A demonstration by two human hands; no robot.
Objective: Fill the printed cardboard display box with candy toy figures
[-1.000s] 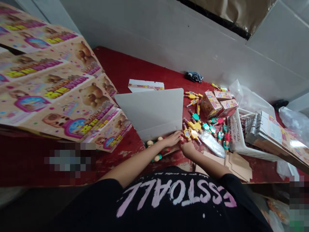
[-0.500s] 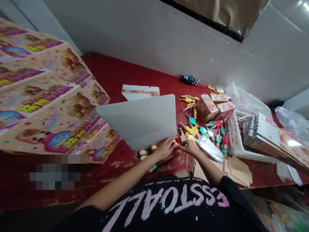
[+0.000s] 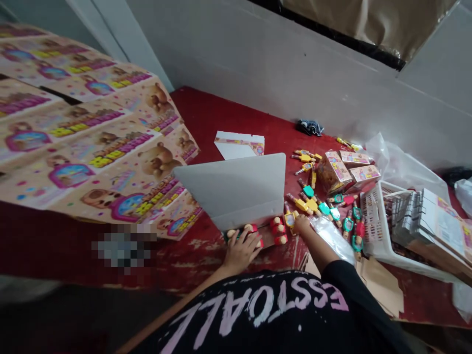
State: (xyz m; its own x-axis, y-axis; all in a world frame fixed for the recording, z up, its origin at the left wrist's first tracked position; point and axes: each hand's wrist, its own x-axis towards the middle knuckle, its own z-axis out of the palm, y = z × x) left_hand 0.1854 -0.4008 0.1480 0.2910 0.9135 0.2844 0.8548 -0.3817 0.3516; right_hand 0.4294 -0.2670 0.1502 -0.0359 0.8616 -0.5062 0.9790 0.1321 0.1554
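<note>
An upright box with a raised grey-white lid (image 3: 239, 189) stands at the table's front. Small red items with round tan tops (image 3: 278, 231) sit in rows in its tray. My left hand (image 3: 241, 250) lies over the tray's left and middle part, fingers spread on the red and green items. My right hand (image 3: 302, 224) is just right of the tray, beside a yellow item (image 3: 290, 218); its fingertips are hard to make out. Yellow, teal and red items, such as a teal one (image 3: 324, 208), lie scattered beyond it, near a clear plastic bag (image 3: 334, 238).
Large printed card sheets (image 3: 106, 147) cover the left. Small printed boxes (image 3: 334, 172) stand behind the scattered items. A white basket (image 3: 374, 231) bears stacked cards (image 3: 438, 221) at right. Brown card pieces (image 3: 383, 287) lie at the front edge. A flat printed card (image 3: 239, 144) rests behind the lid.
My hands have moved apart. The left went left onto the tray, the right toward the yellow items. Red items at the tray's right end are now uncovered. The view has shifted left.
</note>
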